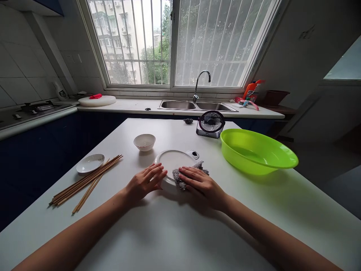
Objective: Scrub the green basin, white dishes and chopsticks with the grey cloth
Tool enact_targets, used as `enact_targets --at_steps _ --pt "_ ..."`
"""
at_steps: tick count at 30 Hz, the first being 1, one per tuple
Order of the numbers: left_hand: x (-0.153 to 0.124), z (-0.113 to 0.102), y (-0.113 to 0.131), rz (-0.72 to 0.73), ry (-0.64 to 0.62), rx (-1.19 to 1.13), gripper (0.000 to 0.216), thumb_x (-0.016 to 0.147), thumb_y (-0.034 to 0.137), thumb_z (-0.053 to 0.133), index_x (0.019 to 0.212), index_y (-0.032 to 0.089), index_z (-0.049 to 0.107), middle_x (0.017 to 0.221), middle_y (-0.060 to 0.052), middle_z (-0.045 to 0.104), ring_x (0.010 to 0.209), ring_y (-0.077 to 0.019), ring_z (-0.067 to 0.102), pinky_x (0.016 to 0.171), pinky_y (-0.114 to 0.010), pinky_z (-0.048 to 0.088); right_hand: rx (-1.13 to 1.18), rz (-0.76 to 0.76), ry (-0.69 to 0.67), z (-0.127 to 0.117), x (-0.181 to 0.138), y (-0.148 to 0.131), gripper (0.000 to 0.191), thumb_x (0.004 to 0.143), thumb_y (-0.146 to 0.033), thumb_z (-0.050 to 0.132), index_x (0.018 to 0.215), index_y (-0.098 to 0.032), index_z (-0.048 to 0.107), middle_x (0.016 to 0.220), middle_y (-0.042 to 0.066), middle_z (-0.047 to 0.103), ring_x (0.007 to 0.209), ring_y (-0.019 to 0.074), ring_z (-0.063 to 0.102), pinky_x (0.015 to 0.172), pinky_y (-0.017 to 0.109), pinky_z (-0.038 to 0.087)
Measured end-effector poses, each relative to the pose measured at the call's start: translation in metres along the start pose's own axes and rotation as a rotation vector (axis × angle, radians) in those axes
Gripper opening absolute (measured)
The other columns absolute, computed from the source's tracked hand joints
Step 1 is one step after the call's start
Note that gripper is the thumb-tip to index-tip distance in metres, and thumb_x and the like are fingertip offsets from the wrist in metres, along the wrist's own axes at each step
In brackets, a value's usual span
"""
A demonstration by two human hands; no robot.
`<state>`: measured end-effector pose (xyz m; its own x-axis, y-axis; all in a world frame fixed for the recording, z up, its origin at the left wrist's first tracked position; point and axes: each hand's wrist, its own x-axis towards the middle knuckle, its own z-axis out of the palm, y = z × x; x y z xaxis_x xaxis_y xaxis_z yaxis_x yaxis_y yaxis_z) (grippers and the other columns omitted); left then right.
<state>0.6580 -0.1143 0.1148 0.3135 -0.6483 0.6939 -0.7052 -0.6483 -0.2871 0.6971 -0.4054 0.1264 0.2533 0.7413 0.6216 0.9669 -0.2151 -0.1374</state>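
A white round dish point(175, 160), apparently a plate turned bottom up, lies in front of me on the white table. My left hand point(146, 180) grips its left edge, fingers over the rim and thumb lower down, partly hidden. On the dish's right side, my right hand point(197, 182) presses a crumpled grey cloth point(180, 180) against the surface with its fingers together. Just behind the dish is a small white round piece with a dark hole point(193, 154). A white bowl point(144, 142) stands upright beyond my left hand.
Several wooden chopsticks point(87, 180) lie at left beside a small white dish point(90, 163). A green basin point(256, 150) stands at right. Behind it are a small black fan point(211, 123) and a dark scouring pad point(188, 121). A double sink point(179, 105) lines the far counter.
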Motion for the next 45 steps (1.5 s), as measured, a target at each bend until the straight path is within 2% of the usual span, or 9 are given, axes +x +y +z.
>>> enact_targets --at_steps 4,9,16,20,26,32,37,45 --pt "-0.001 0.001 0.001 0.005 0.008 -0.012 0.05 0.096 0.023 0.061 0.141 0.01 0.047 0.115 -0.013 0.071 0.115 -0.0267 0.068 0.101 -0.045 0.059 0.084 0.13 -0.073 -0.002 0.005 0.007 0.042 0.103 -0.024 0.047 0.144 -0.027 0.053 0.144 0.011 0.057 0.135 0.0265 0.054 0.112 0.048 0.046" --pt "-0.002 0.003 -0.001 0.006 0.014 -0.01 0.051 0.097 0.023 0.059 0.144 0.012 0.044 0.115 -0.012 0.071 0.114 -0.0259 0.069 0.1 -0.045 0.06 0.18 0.237 -0.134 -0.002 0.015 0.025 0.04 0.103 -0.027 0.047 0.141 -0.026 0.058 0.146 0.011 0.055 0.138 0.0272 0.049 0.115 0.049 0.042" --pt "-0.002 0.003 -0.003 0.0 0.022 -0.031 0.05 0.097 0.026 0.058 0.144 0.014 0.045 0.117 -0.012 0.071 0.117 -0.0259 0.068 0.099 -0.046 0.06 0.122 0.345 -0.184 0.01 0.039 0.062 0.04 0.101 -0.03 0.046 0.137 -0.023 0.062 0.148 0.011 0.053 0.138 0.0306 0.049 0.116 0.051 0.041" --pt "-0.001 0.0 -0.001 0.013 0.042 -0.035 0.049 0.097 0.024 0.059 0.142 0.01 0.047 0.115 -0.012 0.071 0.116 -0.0257 0.068 0.101 -0.044 0.059 0.127 0.395 -0.22 0.018 0.056 0.073 0.04 0.1 -0.03 0.046 0.136 -0.022 0.063 0.149 0.011 0.052 0.139 0.0319 0.047 0.115 0.051 0.041" --pt "0.0 -0.004 -0.002 0.031 0.041 -0.011 0.041 0.098 0.023 0.056 0.136 0.009 0.052 0.112 -0.011 0.073 0.112 -0.0241 0.069 0.1 -0.041 0.06 0.213 0.368 -0.293 0.025 0.076 0.067 0.044 0.102 -0.028 0.042 0.143 -0.018 0.055 0.154 0.012 0.043 0.145 0.0285 0.039 0.12 0.048 0.034" --pt "-0.005 -0.001 0.0 0.036 0.008 0.013 0.038 0.099 0.02 0.052 0.137 0.015 0.051 0.114 -0.009 0.072 0.115 -0.0232 0.068 0.102 -0.041 0.059 0.306 0.27 -0.312 0.029 0.084 0.056 0.045 0.103 -0.03 0.043 0.146 -0.021 0.051 0.157 0.009 0.04 0.147 0.0257 0.034 0.123 0.047 0.03" --pt "-0.006 -0.002 0.002 0.026 -0.003 0.046 0.042 0.097 0.019 0.056 0.138 0.013 0.05 0.112 -0.011 0.068 0.116 -0.0249 0.067 0.101 -0.041 0.059 0.351 0.183 -0.341 0.024 0.085 0.05 0.042 0.103 -0.027 0.044 0.144 -0.023 0.054 0.156 0.008 0.042 0.147 0.0239 0.036 0.123 0.047 0.03" --pt "-0.005 -0.002 0.006 0.002 0.012 0.073 0.059 0.092 0.016 0.063 0.147 0.013 0.042 0.095 -0.006 0.061 0.104 -0.0233 0.068 0.097 -0.041 0.061 0.438 0.098 -0.35 0.013 0.081 0.038 0.04 0.104 -0.029 0.046 0.142 -0.024 0.056 0.152 0.008 0.048 0.144 0.0216 0.041 0.122 0.042 0.033"
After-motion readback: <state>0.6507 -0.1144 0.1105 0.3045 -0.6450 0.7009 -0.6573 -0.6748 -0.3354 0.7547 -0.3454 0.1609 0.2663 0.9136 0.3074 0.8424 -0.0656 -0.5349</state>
